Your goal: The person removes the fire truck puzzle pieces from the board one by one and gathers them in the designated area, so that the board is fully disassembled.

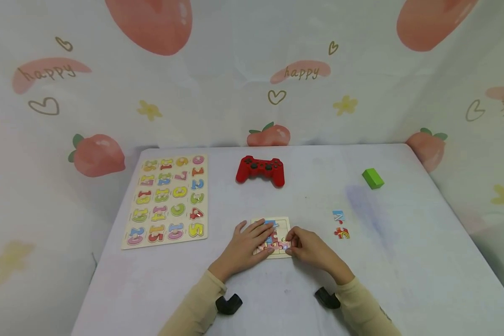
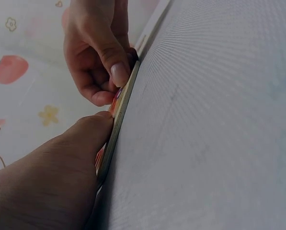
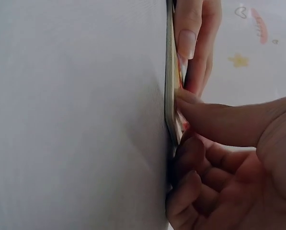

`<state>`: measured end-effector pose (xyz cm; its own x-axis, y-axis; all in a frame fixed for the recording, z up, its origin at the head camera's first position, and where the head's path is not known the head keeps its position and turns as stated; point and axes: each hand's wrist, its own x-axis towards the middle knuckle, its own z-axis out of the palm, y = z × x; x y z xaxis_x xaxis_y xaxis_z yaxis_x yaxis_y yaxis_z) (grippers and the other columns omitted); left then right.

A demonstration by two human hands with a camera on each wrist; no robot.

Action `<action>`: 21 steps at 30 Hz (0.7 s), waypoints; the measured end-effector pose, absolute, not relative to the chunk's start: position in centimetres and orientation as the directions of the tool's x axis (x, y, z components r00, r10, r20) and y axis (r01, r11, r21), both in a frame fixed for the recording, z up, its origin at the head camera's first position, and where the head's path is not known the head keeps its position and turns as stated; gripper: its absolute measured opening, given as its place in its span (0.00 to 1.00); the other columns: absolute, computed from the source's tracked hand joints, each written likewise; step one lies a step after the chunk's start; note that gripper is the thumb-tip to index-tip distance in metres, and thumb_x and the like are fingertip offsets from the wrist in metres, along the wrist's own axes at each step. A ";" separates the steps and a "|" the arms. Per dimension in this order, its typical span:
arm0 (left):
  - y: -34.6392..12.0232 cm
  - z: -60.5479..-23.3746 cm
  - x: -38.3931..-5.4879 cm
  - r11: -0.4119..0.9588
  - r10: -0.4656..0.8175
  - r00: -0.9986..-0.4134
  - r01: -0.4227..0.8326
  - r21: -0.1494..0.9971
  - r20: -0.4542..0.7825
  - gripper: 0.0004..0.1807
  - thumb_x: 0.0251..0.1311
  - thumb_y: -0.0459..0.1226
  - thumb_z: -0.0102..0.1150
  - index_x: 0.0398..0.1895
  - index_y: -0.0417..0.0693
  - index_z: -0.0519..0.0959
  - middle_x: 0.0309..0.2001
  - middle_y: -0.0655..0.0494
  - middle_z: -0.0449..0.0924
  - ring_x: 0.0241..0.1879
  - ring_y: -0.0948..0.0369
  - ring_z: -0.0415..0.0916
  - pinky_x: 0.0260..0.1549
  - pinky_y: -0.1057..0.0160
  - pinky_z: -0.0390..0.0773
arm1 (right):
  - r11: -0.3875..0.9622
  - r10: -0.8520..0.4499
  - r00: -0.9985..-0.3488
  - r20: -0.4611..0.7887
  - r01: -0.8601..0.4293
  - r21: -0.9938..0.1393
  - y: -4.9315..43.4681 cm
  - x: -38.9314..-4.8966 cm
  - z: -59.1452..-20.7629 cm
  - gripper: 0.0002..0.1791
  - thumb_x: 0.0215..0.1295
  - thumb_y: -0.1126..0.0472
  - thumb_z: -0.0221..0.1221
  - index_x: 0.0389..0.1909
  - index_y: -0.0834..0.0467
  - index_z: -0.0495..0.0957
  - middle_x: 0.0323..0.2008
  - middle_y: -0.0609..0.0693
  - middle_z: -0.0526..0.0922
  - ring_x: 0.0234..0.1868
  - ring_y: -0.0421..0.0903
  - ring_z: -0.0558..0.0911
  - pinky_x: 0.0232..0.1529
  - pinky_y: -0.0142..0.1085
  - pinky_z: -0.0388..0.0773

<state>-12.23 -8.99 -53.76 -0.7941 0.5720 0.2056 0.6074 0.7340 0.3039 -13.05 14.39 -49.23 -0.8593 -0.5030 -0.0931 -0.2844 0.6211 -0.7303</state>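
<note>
A small wooden jigsaw puzzle board point(image 1: 282, 222), partly filled with colourful pieces, lies on the table between both hands. My left hand point(image 1: 245, 245) rests flat on its left part with fingers spread, hiding some of the picture. At the board's right side, my right hand point(image 1: 307, 247) has curled fingers and pinches a puzzle piece point(image 1: 284, 244) at the lower right of the picture. From the right wrist view, the thumb point(image 3: 214, 120) presses down at the board's edge, the other fingers bent beside it. Two loose puzzle pieces, one blue point(image 1: 338, 215) and one red and yellow point(image 1: 342, 233), lie right of the hand.
A large wooden number board point(image 1: 212, 205) stands out at the left of the table. Behind the puzzle lies a red game controller point(image 1: 260, 169). A green block point(image 1: 373, 178) sits at the back right. A patterned cloth point(image 1: 227, 93) hangs behind the table.
</note>
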 end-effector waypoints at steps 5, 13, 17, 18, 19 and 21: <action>-9.0 -53.7 -12.3 0.744 0.565 -0.805 0.592 0.310 0.181 0.33 0.66 0.59 0.47 0.71 0.59 0.63 0.71 0.66 0.60 0.73 0.63 0.52 0.67 0.42 0.50 | 0.638 -0.435 -0.892 -0.121 -0.211 -0.741 14.0 -13.2 -49.3 0.02 0.64 0.65 0.59 0.34 0.59 0.75 0.23 0.44 0.73 0.23 0.37 0.69 0.24 0.29 0.67; -8.9 -53.9 -12.2 0.749 0.567 -0.806 0.590 0.301 0.171 0.34 0.66 0.60 0.46 0.72 0.60 0.61 0.72 0.67 0.59 0.73 0.64 0.49 0.67 0.42 0.49 | 0.658 -0.341 -0.921 -0.187 -0.092 -0.748 13.7 -13.3 -48.8 0.03 0.63 0.64 0.61 0.31 0.57 0.77 0.25 0.45 0.77 0.26 0.40 0.72 0.26 0.31 0.69; -9.0 -53.8 -12.2 0.746 0.571 -0.800 0.599 0.292 0.183 0.34 0.66 0.60 0.45 0.72 0.60 0.61 0.72 0.66 0.59 0.73 0.63 0.50 0.67 0.42 0.50 | 0.650 -0.340 -0.921 -0.192 -0.083 -0.755 13.8 -13.4 -48.8 0.03 0.63 0.63 0.61 0.31 0.57 0.77 0.25 0.45 0.77 0.27 0.39 0.72 0.27 0.30 0.69; -9.0 -53.8 -12.2 0.744 0.572 -0.799 0.601 0.292 0.186 0.34 0.66 0.60 0.45 0.72 0.59 0.62 0.72 0.66 0.59 0.73 0.63 0.51 0.66 0.42 0.50 | 0.645 -0.349 -0.918 -0.190 -0.088 -0.759 13.9 -13.4 -48.8 0.03 0.63 0.62 0.61 0.31 0.57 0.77 0.25 0.45 0.77 0.27 0.39 0.72 0.27 0.30 0.69; -9.0 -53.8 -12.2 0.743 0.573 -0.798 0.603 0.291 0.189 0.34 0.66 0.60 0.45 0.72 0.59 0.62 0.72 0.66 0.59 0.73 0.63 0.51 0.66 0.42 0.50 | 0.638 -0.360 -0.914 -0.188 -0.094 -0.764 14.0 -13.4 -48.8 0.04 0.63 0.62 0.61 0.31 0.57 0.77 0.25 0.45 0.77 0.27 0.39 0.72 0.27 0.30 0.69; -9.0 -53.7 -12.2 0.741 0.573 -0.797 0.604 0.293 0.191 0.33 0.66 0.60 0.45 0.72 0.59 0.62 0.72 0.66 0.59 0.73 0.63 0.51 0.66 0.42 0.50 | 0.626 -0.377 -0.908 -0.184 -0.104 -0.773 14.3 -13.6 -48.8 0.04 0.63 0.61 0.61 0.31 0.57 0.78 0.26 0.45 0.77 0.28 0.40 0.72 0.29 0.30 0.70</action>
